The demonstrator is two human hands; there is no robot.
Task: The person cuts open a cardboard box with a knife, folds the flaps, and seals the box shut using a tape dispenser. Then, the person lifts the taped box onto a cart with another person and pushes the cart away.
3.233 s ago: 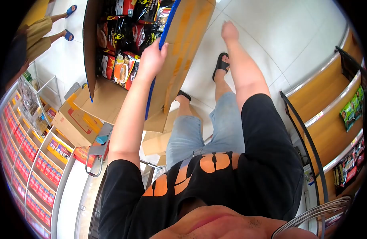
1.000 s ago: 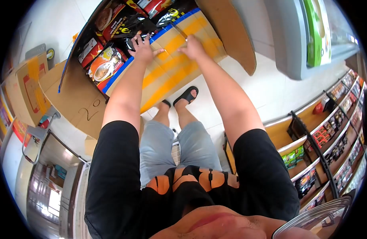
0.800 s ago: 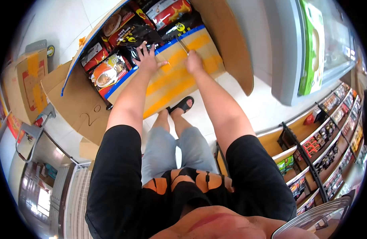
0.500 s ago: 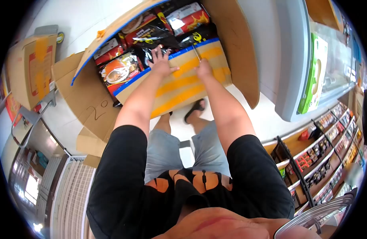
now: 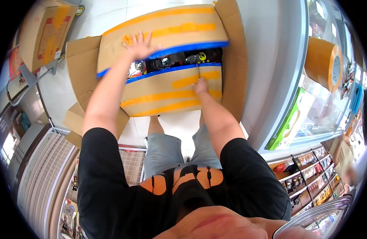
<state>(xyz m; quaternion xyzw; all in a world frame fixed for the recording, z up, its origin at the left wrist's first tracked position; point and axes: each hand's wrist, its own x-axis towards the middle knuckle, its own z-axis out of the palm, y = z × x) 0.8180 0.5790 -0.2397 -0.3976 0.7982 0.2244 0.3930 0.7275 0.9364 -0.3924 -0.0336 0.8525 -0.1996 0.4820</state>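
Head view, left hand [image 5: 140, 48]: fingers spread wide, palm down on the far flap [image 5: 179, 39] of the cardboard box [image 5: 234, 59].
Right hand [image 5: 201, 86]: closed around a thin metal tool [image 5: 199, 71], its tip at the near flap's [image 5: 159, 88] blue edge; exact kind cannot be told.
Cardboard box: beneath both hands, flaps partly apart.
Black packets [image 5: 167, 61]: inside it, showing through the gap between the hands.
Green-and-white carton [image 5: 291, 119]: right of the right hand, well apart.
Orange tape roll [image 5: 319, 63]: farther right.
Taped carton [image 5: 52, 38]: left of the left hand.
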